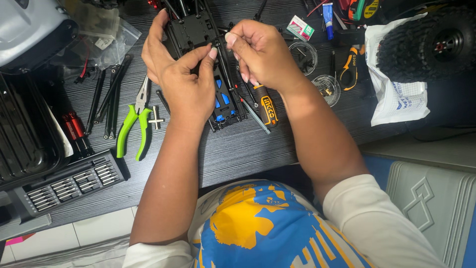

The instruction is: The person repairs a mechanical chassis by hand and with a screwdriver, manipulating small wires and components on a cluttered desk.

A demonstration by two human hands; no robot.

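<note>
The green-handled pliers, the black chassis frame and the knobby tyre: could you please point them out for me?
green-handled pliers (130, 130): head view, on the left green handle.
black chassis frame (191, 30): head view, on its flat top plate.
knobby tyre (421, 47): head view, on the tread.

Both hands, left hand and right hand, on black chassis above dark table.

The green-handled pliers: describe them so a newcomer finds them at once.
Start at the black model chassis under both hands, then look left across the dark table. The pliers lie beside black rods, and alone there have bright green handles.
</note>
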